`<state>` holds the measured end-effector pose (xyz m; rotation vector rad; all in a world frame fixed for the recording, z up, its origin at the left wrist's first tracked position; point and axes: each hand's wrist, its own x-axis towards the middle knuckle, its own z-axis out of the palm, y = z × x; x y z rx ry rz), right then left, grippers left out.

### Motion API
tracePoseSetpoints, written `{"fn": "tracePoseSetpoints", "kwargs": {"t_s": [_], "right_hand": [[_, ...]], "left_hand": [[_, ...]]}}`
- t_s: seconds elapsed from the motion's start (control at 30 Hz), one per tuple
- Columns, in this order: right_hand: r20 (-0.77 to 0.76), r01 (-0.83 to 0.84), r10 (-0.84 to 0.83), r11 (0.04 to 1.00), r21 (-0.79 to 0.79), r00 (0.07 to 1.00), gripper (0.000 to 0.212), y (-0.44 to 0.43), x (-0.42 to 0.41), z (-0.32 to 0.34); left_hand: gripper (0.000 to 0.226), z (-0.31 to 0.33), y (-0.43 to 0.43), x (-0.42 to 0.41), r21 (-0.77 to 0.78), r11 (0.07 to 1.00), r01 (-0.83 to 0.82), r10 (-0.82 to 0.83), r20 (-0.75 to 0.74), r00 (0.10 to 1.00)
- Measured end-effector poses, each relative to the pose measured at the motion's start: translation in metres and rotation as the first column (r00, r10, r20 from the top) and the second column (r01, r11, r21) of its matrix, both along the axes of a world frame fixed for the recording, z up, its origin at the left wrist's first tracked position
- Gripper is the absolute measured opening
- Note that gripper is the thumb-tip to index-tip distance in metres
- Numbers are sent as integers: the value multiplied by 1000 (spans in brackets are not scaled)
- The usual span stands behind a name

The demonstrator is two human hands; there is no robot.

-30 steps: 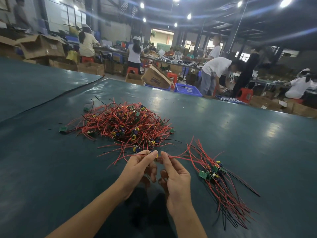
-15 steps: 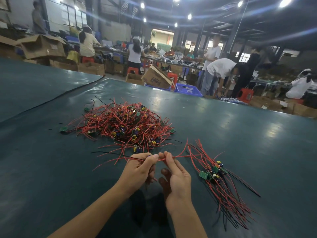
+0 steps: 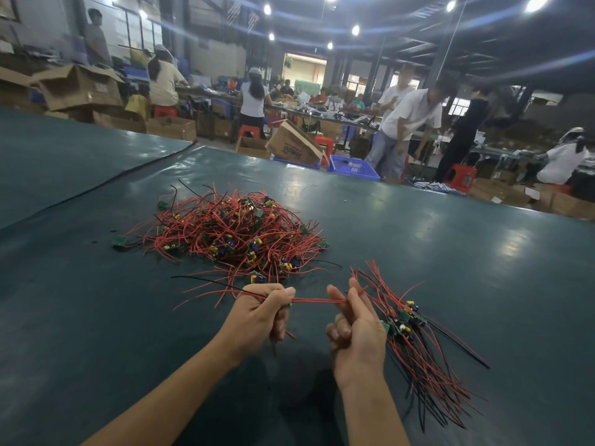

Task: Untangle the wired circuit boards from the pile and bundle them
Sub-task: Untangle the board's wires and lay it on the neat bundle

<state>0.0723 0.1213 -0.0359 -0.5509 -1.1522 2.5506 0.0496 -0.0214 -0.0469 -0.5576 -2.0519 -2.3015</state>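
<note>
Held wires (image 3: pixel 310 300): red, stretched taut between both hands just above the table, between pile and bundle.
Held board: mostly hidden in the left fist; only a small green edge peeks out under the fingers.
Left hand (image 3: pixel 262 312): closed in a fist around several red wires and one black wire; loose ends fan out to the left beyond the knuckles.
Right hand (image 3: pixel 355 329): index and middle fingers raised, pinching the red wires near the tips; remaining fingers curled in; exact contact hard to make out.
Pile (image 3: pixel 231 233): tangled red wires and small green boards with yellow and blue parts, on the table beyond the hands; individual boards impossible to separate by eye.
Stray boards (image 3: pixel 119 241): a few green ones at the pile's left edge, wires leading back in.
Bundle (image 3: pixel 415 342): sorted boards lying together just right of the right hand, wires trailing toward the near edge; its left side covered by the hand.
Table (image 3: pixel 450 268): dark green, glossy, cut off by the frame at bottom and sides.
Background: workers, cardboard boxes, blue crate (image 3: pixel 352 167); blurred.
</note>
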Motion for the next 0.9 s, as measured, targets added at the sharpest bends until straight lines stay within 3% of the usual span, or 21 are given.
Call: {"fn": "tracePoseSetpoints", "kwargs": {"t_s": [0.27,0.47,0.57,0.77,0.9], "right_hand": [[-47,-7,9,999,47,999,17,-4,2,-5],[26,-159,161,917,365,987,23,-24,3,-9],[-30,-171,208,868,467,978,15,-36,6,-11],[1,-116,125,911,396,992,24,-36,2,-13],[56,-72,58,948,309,997,16,-28,0,-7]], "left_hand": [[39,0,-1,-1,37,999,-26,25,31,999],[44,-1,0,-3,15,1000,-24,24,-1,1000],[32,-3,2,-4,-35,999,14,-14,-1,1000],[34,-7,4,-4,-93,994,61,-60,9,998],[38,-3,5,-3,-128,990,64,-67,-17,998]]}}
